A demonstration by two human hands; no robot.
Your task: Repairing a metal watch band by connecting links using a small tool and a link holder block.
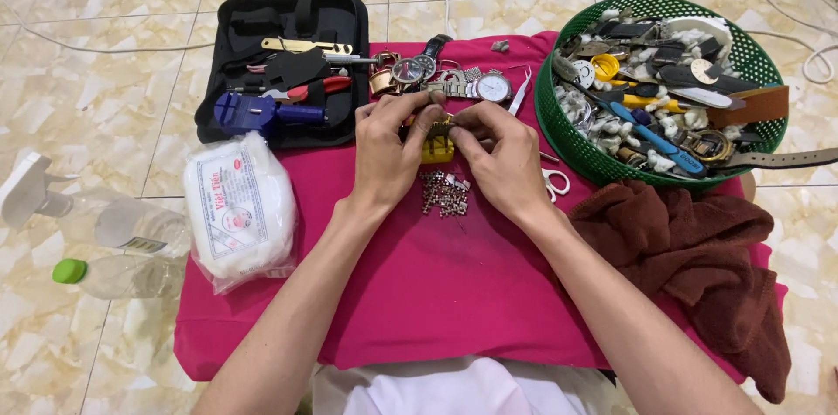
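Both hands meet over the far middle of the bright pink cloth [454, 293] that covers the low work surface. The left hand [384, 153] and the right hand [502, 157] are closed with fingertips pinched on a small metal watch bracelet piece [441, 124], which sits on a little yellow plastic holder block [437, 150]. The bracelet piece's long axis seems to run left to right between the two hands, though fingers hide most of it. Just nearer the person lies a small heap of loose silvery bracelet links [445, 192]. Toward the far edge rests a row of wristwatches [445, 79]. At the far left corner lies an open black zip case of tools [284, 66]; at the far right corner, a round green plastic basket [559, 131] of watch parts. A brown towel [698, 249] lies along the right edge, a white packet of cotton [240, 210] at the left edge.
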